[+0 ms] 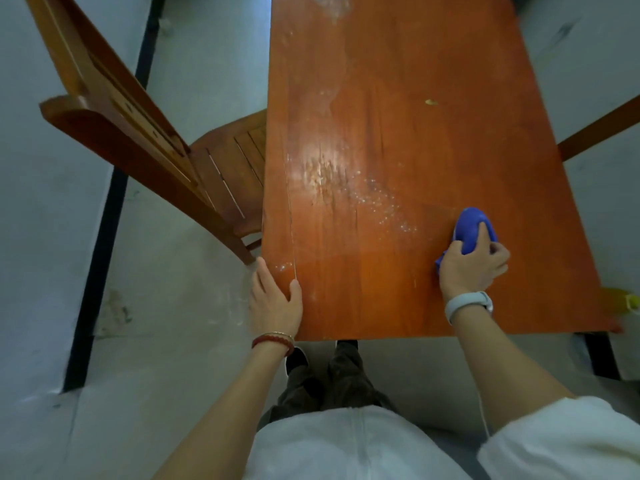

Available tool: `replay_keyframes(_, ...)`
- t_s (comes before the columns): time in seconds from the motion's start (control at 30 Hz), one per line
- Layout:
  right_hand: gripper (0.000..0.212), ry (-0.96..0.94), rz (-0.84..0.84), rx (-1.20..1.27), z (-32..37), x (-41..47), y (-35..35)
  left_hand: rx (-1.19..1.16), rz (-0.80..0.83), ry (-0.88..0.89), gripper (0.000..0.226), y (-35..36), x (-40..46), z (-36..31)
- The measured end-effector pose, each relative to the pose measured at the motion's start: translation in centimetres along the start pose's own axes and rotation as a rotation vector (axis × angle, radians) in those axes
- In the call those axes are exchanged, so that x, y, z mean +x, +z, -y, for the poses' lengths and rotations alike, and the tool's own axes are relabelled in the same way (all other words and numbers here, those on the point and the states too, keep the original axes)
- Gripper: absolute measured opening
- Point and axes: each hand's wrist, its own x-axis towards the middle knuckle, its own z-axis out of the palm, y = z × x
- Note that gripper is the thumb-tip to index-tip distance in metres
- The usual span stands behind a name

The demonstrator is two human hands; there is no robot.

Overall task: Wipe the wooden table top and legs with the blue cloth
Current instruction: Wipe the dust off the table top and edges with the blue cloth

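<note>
the wooden table [415, 133] is seen from above, its reddish top running from the near edge away toward twelve o'clock. a patch of white specks and smears [325, 171] is spread across the middle of the top, trailing toward four o'clock, and a smaller pale patch is seen at the far end. a wooden chair [145, 140] is placed at nine o'clock of the table, its slatted seat tucked partly under the table's left edge and its back leaning away toward ten o'clock. a pale floor [138, 341] crossed by a dark line is seen beneath.

the left hand [275, 303] is laid at the near left corner of the table, at seven o'clock of the top; its fingers are held straight and relaxed over the edge with the thumb on the top, and nothing is gripped. a red bracelet [273, 342] is worn on that wrist.

the right hand [472, 268] is set at four o'clock of the top, fingers curled around the blue cloth [471, 233], which is bunched and pressed against the wood just beside the trailing specks. a pale wristband [467, 306] is worn on that wrist.

a small yellow fleck [430, 102] is seen on the top at two o'clock. something yellow [623, 299], blurred, is seen at the near right corner.
</note>
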Motion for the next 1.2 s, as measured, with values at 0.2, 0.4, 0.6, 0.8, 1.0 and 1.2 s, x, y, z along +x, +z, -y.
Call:
replay_keyframes(0.2, 0.053, -0.155, 0.147, -0.098, 2.7, 0.6, 2.7, 0.050, -0.007, -0.041, 0.072, 0.2, 0.0, 0.2)
replay_keyframes(0.4, 0.051, -0.723, 0.623, 0.132, 4.4, -8.3, 4.1, -0.231, 0.016, -0.112, 0.062, -0.4, 1.1, 0.4)
replay_keyframes(0.6, 0.051, -0.452, 0.303, 0.261, 2.6, -0.5, 1.8, -0.189, -0.019, -0.101, 0.063, 0.2, 0.8, 0.2)
replay_keyframes(0.8, 0.054, -0.143, 0.158, -0.087, 3.7, 4.7, 3.2, -0.152, -0.047, -0.100, 0.066, 0.5, 0.7, 0.2)
replay_keyframes(1.0, 0.054, -0.709, 0.573, -0.041, 8.3, -4.1, 6.3, -0.257, -0.032, -0.143, 0.062, 0.1, 0.5, -0.5)
replay_keyframes(1.2, 0.051, -0.744, 0.592, 0.295, 8.2, -4.0, 5.4, -0.311, 0.044, -0.122, 0.056, -1.0, 0.6, -0.1)
